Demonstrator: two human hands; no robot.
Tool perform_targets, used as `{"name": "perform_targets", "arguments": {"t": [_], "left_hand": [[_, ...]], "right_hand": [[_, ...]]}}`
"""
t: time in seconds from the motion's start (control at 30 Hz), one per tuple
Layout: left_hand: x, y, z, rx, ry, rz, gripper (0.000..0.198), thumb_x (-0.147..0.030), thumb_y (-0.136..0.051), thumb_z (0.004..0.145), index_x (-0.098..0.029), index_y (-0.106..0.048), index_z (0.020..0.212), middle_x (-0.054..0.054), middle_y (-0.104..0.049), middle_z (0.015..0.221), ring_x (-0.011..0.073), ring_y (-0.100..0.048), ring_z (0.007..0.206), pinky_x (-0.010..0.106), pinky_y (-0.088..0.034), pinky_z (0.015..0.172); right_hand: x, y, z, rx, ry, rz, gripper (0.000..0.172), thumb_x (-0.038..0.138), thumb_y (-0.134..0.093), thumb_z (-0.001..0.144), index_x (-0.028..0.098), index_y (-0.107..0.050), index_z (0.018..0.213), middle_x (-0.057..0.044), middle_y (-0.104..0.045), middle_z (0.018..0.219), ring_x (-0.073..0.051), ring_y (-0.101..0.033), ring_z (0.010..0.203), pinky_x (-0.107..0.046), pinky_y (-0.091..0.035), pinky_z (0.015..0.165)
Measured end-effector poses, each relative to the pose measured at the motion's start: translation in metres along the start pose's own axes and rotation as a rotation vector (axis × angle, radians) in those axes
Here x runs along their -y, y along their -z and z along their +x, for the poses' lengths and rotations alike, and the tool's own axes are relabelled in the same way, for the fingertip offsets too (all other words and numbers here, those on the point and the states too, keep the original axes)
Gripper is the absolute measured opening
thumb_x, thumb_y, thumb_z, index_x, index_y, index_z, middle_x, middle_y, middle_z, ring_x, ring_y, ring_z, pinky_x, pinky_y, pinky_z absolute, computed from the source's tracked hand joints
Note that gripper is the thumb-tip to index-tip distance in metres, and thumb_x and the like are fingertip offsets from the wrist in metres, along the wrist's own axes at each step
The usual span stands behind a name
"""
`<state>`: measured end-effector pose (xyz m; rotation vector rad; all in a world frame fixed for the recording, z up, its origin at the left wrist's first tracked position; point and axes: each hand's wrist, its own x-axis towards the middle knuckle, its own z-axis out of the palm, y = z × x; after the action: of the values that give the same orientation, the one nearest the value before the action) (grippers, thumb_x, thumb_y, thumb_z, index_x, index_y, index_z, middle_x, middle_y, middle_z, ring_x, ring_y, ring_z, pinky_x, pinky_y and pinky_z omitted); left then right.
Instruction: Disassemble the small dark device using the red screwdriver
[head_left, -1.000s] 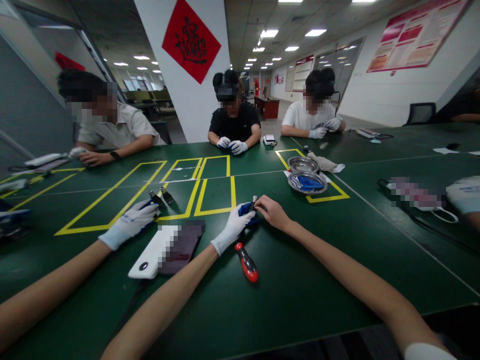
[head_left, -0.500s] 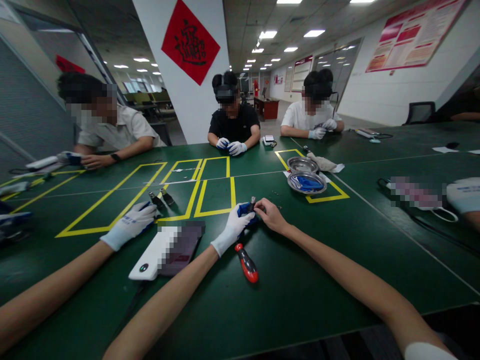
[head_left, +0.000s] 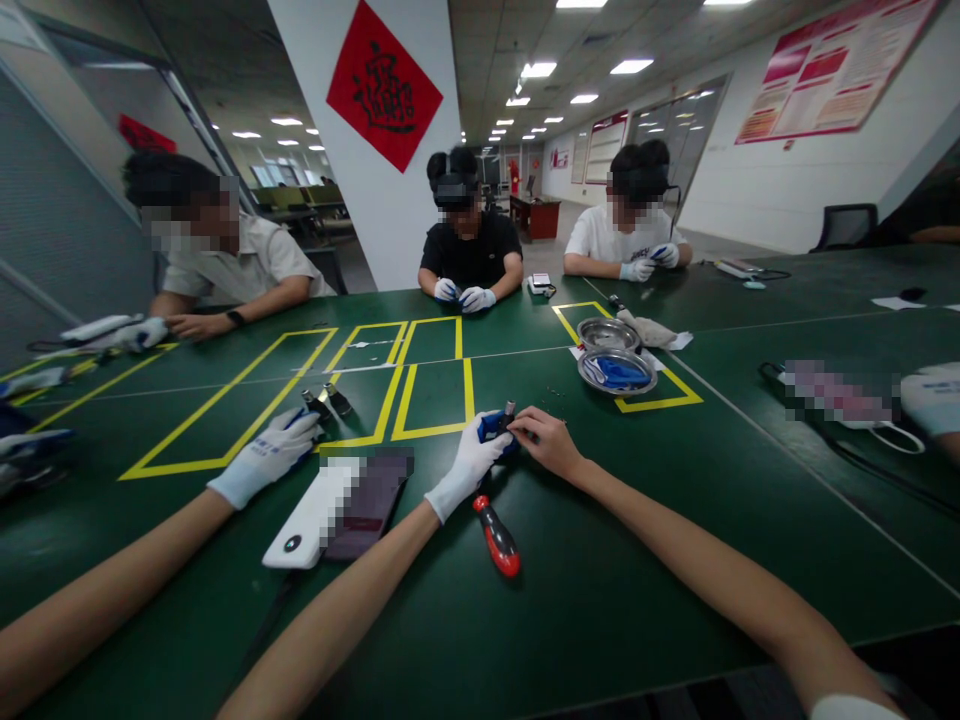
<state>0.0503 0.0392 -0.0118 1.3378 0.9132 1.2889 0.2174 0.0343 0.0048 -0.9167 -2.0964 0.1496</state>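
My left hand (head_left: 476, 458), in a white glove with blue on the palm side, grips a small dark cylindrical part with a silver end (head_left: 510, 409), which stands upright above the fingers. Bare and pinched, my right hand (head_left: 551, 442) has its fingertips against the right side of this part. Whatever lies between those fingertips is too small to make out. A red-and-black screwdriver (head_left: 497, 537) lies on the table just below my left hand, its upper end hidden near the glove.
A neighbour's gloved hand (head_left: 274, 450) touches two black parts with metal ends (head_left: 339, 400) on the left. A white device and dark phone (head_left: 371, 505) lie nearby. Metal bowls (head_left: 619, 388), one with blue cloth, stand right. Yellow tape marks the green table (head_left: 637, 600). Co-workers sit opposite.
The view has shifted slightly. Both my hands stay at the small part, with the right fingertips still pinched against it. The screwdriver lies where it was.
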Motion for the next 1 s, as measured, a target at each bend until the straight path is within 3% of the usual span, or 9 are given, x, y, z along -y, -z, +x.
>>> {"name": "perform_targets", "arguments": {"t": [0.2,0.47,0.63,0.83,1.0], "left_hand": [[-0.0046,-0.0006,-0.002,0.003,0.019,-0.002,0.039,-0.026,-0.07,0.069,-0.014,-0.057,0.104,0.008,-0.064,0.1,0.018,-0.061,0.09,0.036,-0.048,0.088],[-0.0053,-0.0014,-0.0026,-0.023,0.036,0.001,0.04,-0.026,-0.069,0.07,-0.015,-0.057,0.106,0.008,-0.064,0.101,0.0181,-0.061,0.091,0.036,-0.047,0.09],[-0.0055,-0.0009,-0.0016,-0.012,0.031,0.008,0.04,-0.025,-0.07,0.069,-0.014,-0.058,0.105,0.009,-0.064,0.101,0.0187,-0.061,0.091,0.037,-0.046,0.09],[-0.0045,-0.0013,-0.0011,0.002,0.045,-0.037,0.04,-0.025,-0.071,0.068,-0.013,-0.058,0.104,0.008,-0.064,0.099,0.0176,-0.061,0.088,0.036,-0.048,0.087],[-0.0053,-0.0017,-0.0019,0.021,0.074,-0.06,0.043,-0.027,-0.071,0.069,-0.013,-0.058,0.107,0.009,-0.065,0.101,0.0186,-0.062,0.09,0.037,-0.048,0.087]], "right_hand": [[0.0032,0.0011,0.0005,-0.011,-0.071,-0.049,0.009,0.019,-0.055,0.087,0.019,-0.063,0.09,-0.006,-0.063,0.093,-0.017,-0.06,0.085,-0.028,-0.049,0.075],[0.0037,0.0026,0.0015,0.043,-0.024,-0.077,0.018,0.017,-0.049,0.09,0.021,-0.063,0.1,-0.009,-0.063,0.099,-0.02,-0.059,0.093,-0.034,-0.049,0.082],[0.0026,0.002,0.0032,0.078,0.021,-0.108,0.017,0.015,-0.047,0.089,0.02,-0.063,0.094,-0.009,-0.062,0.096,-0.021,-0.058,0.091,-0.035,-0.048,0.082],[0.0067,0.0013,0.0063,-0.031,-0.163,0.073,0.005,0.018,-0.054,0.085,0.018,-0.059,0.087,-0.004,-0.059,0.084,-0.016,-0.057,0.073,-0.03,-0.049,0.07],[0.0095,0.0004,0.0053,-0.064,-0.19,0.117,0.007,0.018,-0.052,0.086,0.019,-0.059,0.086,-0.004,-0.058,0.083,-0.016,-0.056,0.072,-0.029,-0.048,0.069]]}}
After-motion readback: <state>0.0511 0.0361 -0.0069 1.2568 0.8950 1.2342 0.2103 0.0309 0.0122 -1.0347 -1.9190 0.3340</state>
